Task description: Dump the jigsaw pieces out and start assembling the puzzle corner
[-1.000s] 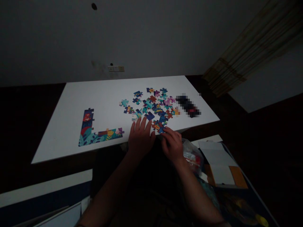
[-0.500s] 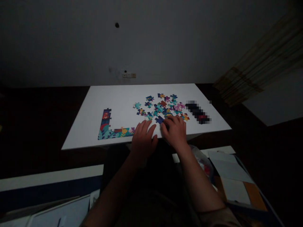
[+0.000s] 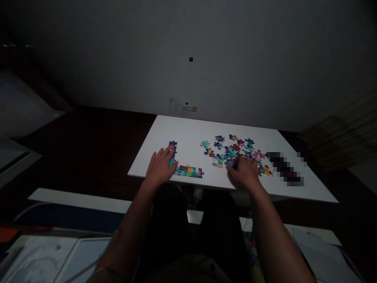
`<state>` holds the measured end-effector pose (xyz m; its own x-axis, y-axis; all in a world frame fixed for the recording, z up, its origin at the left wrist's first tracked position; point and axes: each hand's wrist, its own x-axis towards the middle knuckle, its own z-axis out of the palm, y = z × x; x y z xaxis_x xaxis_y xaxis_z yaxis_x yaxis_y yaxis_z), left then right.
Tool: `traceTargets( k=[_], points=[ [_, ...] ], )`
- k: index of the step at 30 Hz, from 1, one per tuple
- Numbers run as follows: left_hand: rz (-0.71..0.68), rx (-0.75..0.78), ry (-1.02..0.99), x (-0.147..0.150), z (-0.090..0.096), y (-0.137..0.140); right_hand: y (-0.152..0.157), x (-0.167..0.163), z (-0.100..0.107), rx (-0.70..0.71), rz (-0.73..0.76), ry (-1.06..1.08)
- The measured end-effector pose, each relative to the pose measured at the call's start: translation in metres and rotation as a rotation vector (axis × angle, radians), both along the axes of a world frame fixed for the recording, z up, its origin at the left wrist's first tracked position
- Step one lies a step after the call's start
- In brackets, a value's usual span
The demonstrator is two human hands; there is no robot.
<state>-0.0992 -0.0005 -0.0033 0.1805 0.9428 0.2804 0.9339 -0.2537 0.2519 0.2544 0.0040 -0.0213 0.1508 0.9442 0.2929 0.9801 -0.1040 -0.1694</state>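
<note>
Joined jigsaw pieces form an L-shaped puzzle corner (image 3: 188, 171) on the left of the white table (image 3: 188, 133). My left hand (image 3: 160, 166) lies with spread fingers over the upright arm of that corner and hides part of it. Near the front edge, my right hand (image 3: 246, 171) pinches a dark blue puzzle piece (image 3: 231, 163) between thumb and fingers. Just beyond it spreads a pile of loose puzzle pieces (image 3: 235, 147) in teal, purple, orange and blue, some of them overlapping. The right fingers cover a few of these.
A dark, pixelated object (image 3: 282, 167) lies right of the pile. Behind the table is a grey wall with a socket strip (image 3: 189, 108). Below the table's front edge are my legs, with an open box or book (image 3: 38, 255) at lower left and pale papers (image 3: 321, 251) at lower right.
My view has turned left. The left hand has moved left onto the joined corner. My right hand has closed on the dark blue piece, which lay beside its fingers before.
</note>
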Motion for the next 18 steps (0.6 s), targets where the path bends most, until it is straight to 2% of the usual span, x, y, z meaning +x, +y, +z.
traceTargets(
  k=[3,6,8,12,15,18],
  points=[
    [-0.015,0.004,-0.001,-0.001,-0.007,0.0,0.001,-0.01,0.014,0.033,0.026,0.139],
    [-0.01,0.017,-0.008,-0.002,-0.009,-0.001,0.015,-0.035,0.032,0.126,0.238,0.35],
    [-0.008,0.026,-0.011,-0.003,-0.008,-0.002,0.036,-0.062,0.042,0.15,0.386,0.462],
    [-0.009,0.036,-0.011,-0.005,-0.006,-0.003,0.095,-0.13,0.049,0.0,0.619,0.563],
    [-0.004,0.05,-0.016,-0.006,-0.005,-0.003,0.137,-0.175,0.044,-0.096,0.631,0.589],
    [-0.001,0.059,-0.02,-0.006,-0.004,-0.004,0.163,-0.203,0.036,-0.144,0.715,0.579]
  ],
)
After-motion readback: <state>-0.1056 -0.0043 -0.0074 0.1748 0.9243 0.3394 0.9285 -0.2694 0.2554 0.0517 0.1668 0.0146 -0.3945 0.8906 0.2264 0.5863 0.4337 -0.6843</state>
